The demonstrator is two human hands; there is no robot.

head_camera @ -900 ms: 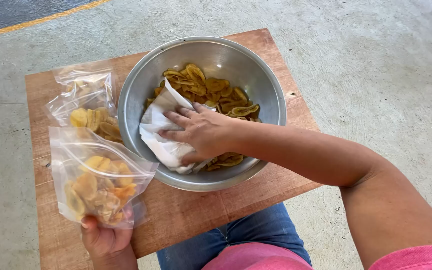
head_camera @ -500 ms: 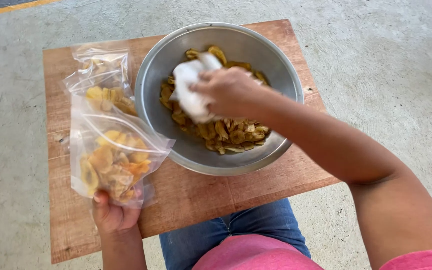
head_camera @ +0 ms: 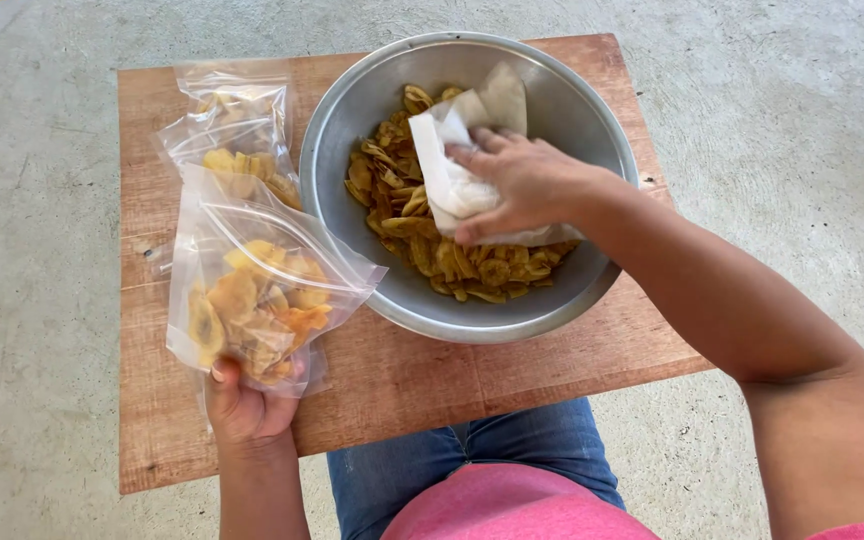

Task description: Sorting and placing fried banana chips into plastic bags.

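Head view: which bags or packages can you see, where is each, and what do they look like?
Held bag: clear zip plastic, yellow-orange chips inside, gripped from below by the left hand.
Second bag: clear plastic with similar chips, lying on the wooden board, left of the metal bowl.

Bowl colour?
Plain silver-grey metal bowl, no pattern. The head view, the only one, shows it clearly, with the right hand inside on white paper.

Probably a home yard or porch. A small wooden table (head_camera: 512, 370) stands on a bare concrete floor (head_camera: 32, 250). No walls show.
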